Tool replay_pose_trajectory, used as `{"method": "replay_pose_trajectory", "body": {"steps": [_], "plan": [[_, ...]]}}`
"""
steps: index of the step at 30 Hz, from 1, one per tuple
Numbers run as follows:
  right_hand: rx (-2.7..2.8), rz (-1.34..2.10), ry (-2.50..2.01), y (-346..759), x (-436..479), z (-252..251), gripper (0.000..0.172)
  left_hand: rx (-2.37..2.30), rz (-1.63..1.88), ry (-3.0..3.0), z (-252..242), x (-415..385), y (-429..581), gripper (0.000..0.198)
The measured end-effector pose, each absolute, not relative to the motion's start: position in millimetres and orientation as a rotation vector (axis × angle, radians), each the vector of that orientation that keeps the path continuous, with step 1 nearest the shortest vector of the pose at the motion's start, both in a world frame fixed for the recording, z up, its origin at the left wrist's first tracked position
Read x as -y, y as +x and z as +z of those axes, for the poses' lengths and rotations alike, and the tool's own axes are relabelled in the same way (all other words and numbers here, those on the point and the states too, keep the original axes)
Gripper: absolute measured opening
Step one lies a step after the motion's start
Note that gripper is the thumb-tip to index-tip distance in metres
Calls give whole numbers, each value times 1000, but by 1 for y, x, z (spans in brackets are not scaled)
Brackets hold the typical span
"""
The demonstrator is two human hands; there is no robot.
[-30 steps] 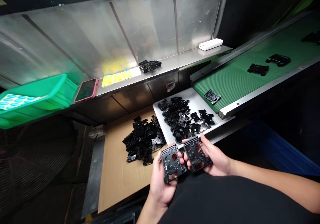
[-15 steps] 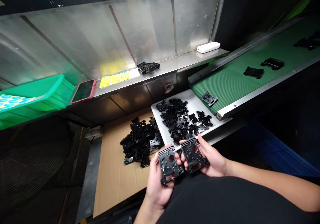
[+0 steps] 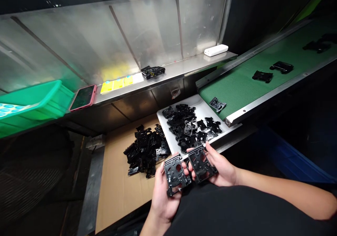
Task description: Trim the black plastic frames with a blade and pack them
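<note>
Two black plastic frames [image 3: 177,174] at lower centre, edges partly covered by fingers [image 3: 185,170]: one cradled in the left hand [image 3: 164,197], one pinched by the right hand [image 3: 223,169]. Just above, a tangled pile [image 3: 186,125], its pieces hard to separate, on a white tray [image 3: 207,111].
</note>
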State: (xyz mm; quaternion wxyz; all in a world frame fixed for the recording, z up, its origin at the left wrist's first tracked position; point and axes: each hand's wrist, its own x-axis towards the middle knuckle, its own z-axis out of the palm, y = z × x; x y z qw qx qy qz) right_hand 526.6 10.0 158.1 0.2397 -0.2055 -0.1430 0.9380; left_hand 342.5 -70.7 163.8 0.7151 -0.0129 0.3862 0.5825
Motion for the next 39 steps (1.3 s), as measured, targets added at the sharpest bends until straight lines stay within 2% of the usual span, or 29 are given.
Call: {"method": "replay_pose_trajectory", "body": {"steps": [39], "plan": [[436,2542,-580,533,-5,164,62,-887,1280,-19,173,72,352,38]]}}
